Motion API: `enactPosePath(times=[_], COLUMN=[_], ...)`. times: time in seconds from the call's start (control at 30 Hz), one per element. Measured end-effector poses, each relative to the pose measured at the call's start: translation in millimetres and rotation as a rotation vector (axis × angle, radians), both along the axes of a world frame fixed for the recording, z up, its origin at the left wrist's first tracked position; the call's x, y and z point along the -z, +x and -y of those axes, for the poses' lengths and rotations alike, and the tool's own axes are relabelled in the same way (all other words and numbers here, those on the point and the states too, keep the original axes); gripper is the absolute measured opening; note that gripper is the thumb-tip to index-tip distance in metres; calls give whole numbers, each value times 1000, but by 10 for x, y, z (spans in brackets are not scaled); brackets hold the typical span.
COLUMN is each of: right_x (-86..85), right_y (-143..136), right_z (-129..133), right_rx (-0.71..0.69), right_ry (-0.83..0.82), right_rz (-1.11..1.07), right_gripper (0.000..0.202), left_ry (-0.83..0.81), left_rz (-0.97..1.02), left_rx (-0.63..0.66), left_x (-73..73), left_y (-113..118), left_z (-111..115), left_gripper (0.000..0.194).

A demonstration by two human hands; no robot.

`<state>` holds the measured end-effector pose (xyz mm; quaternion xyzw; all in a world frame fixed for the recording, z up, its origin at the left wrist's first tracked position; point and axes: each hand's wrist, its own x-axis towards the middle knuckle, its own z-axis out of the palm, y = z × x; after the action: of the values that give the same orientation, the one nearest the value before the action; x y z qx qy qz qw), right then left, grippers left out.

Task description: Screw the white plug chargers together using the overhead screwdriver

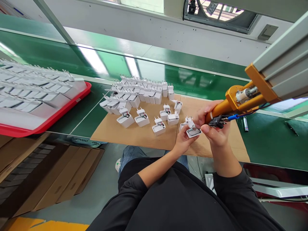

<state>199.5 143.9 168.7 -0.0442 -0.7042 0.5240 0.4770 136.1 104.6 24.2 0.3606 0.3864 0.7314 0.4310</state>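
My left hand (182, 141) is closed around an open white plug charger (193, 132), its pronged cap tilted up and wires showing inside. Wrapped around a gold cylindrical hand tool (219, 108), my right hand (218, 136) has its thumb by the black switch (216, 122) fixed to it. The tool's tip is hidden by my fingers, close to the charger, so I cannot tell whether they touch. Several more open chargers (158, 128) stand on the cardboard sheet (134, 138) to the left. Behind them are rows of white chargers (149, 94) with caps on and prongs up.
A red tray (84, 93) stacked with white chargers stands at the left on the green bench (89, 112). A marker (245, 124) and a pen (291, 128) lie at the right. Cardboard boxes (62, 176) are below, at left. A grey metal beam (284, 54) slants in behind the tool.
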Motion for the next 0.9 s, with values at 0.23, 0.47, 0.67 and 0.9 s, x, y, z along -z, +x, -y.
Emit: enactPosePath(times=[0.23, 0.47, 0.67, 0.9], right_x=[-12, -32, 9, 52], right_y=[9, 113, 146, 216], right_z=[-35, -154, -337, -806], right_rx=[-1, -15, 17, 382], right_ry=[56, 12, -31, 118], right_rz=[1, 43, 122, 380], right_gripper=[41, 44, 48, 57], left_ry=[44, -156, -297, -205], left_rz=[-21, -601, -784, -906], left_rx=[-7, 37, 28, -147], left_x=[82, -8, 117, 298], left_y=[-10, -262, -423, -757], left_z=[-22, 227, 371, 502], left_gripper=[59, 46, 45, 40])
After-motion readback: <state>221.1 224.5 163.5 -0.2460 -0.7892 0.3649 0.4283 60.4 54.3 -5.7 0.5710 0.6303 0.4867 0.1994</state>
